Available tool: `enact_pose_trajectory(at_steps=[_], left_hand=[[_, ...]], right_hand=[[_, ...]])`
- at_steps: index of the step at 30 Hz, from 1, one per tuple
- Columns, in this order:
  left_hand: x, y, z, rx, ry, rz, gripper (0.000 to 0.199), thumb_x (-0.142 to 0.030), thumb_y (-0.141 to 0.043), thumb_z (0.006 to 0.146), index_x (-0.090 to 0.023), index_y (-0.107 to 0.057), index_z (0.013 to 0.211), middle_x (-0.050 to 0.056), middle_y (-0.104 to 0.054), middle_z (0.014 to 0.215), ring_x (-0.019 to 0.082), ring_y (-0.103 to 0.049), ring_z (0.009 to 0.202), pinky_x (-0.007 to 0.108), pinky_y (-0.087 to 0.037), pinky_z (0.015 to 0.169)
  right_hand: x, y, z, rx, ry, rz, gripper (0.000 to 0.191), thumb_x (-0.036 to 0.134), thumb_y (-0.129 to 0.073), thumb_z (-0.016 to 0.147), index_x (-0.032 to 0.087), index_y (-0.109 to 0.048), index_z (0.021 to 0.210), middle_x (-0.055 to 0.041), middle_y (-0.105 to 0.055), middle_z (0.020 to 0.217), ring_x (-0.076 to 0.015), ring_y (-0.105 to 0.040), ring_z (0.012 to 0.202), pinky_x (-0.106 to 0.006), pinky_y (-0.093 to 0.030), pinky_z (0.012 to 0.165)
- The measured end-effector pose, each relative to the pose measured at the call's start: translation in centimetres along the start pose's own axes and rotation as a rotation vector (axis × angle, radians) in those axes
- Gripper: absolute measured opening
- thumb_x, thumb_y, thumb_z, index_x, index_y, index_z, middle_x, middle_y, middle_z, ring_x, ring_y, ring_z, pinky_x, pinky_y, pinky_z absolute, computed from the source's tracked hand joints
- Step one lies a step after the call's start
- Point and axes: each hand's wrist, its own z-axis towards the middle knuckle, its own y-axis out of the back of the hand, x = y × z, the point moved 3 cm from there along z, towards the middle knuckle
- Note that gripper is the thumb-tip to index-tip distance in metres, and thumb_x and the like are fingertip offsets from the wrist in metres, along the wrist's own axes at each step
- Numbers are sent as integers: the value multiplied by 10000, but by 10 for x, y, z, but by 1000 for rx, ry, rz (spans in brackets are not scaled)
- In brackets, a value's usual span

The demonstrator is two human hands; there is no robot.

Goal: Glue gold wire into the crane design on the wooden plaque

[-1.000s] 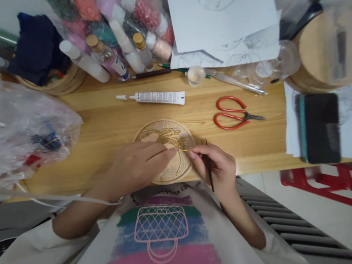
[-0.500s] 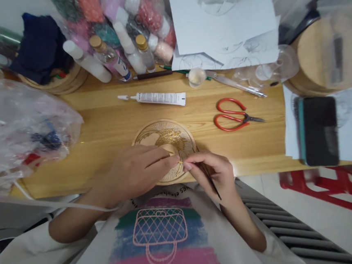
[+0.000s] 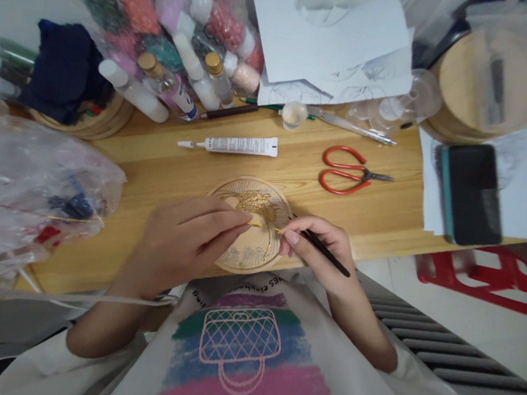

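Left hand [image 3: 196,231] over the left part of the round wooden board [image 3: 245,245], back uppermost; thumb and forefinger pinched on gold thread [image 3: 255,224], a short bit showing past the tips. Right hand [image 3: 321,245] at the board's right edge, thumb and forefinger also pinched together, a bit of gold thread at the tips. Hands apart, small gap between fingertips; cannot tell whether one strand spans it. A dark slender tool [image 3: 326,252] lies slantwise across the right hand.

Board flat on the counter [image 3: 155,169], near the person's edge, between and below the hands. Gold linework covers much of its upper part; fine pale lines near the rim; one gold curve lower right.

Beyond the board: white tube [image 3: 241,145], nozzle to the left. Red-handled scissors [image 3: 367,174] farther right, blades pointing right. Small cup [image 3: 293,115] behind, by the pens.

Far left, clear plastic bag [image 3: 31,165], a gold strand visible across it. Far right, phone [image 3: 474,191] on paper. Back of counter: bottles [image 3: 173,94], drawn-on sheets [image 3: 332,44].
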Motion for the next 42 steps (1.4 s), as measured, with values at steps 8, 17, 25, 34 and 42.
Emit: enact_pose_trajectory(at_steps=[8,17,25,34,42], left_hand=[[-3,9,23,33,-139,120,112,-237,-581,992,-198,-677,948,-14,-717,823,110,-652,706,231,-434,600],[-18,11,60,359,-319,193,290,-98,-440,921,-215,-663,777,3,-626,719,172,-553,635,294,-293,537],[-32,-14,99,879,-175,332,260,-53,-507,815,-193,-615,624,-2,-523,614,191,-538,602,304,-395,608],[-25,-15,110,827,-157,320,266,-45,-563,807,-175,-528,578,3,-496,589,203,-575,667,310,-416,670],[32,-9,92,628,158,10,162,-142,-566,859,-163,-676,742,-6,-642,711,137,-510,668,269,-328,690]], right_hand=[[8,-1,-1,12,171,-283,102,132,-652,890,205,-688,951,15,-696,758,-85,-639,665,-209,-505,625],[25,-1,3,40,256,-552,30,164,-674,877,190,-687,888,-9,-734,774,-108,-669,688,-216,-505,653],[25,-9,16,30,167,-656,217,209,-591,873,188,-575,658,50,-533,556,-69,-445,492,-201,-329,487],[17,3,18,-5,104,-712,174,270,-588,910,195,-667,774,17,-630,661,-119,-578,613,-232,-429,598],[-4,8,5,-180,124,-974,147,253,-594,849,209,-621,987,-53,-669,839,-209,-619,752,-321,-496,674]])
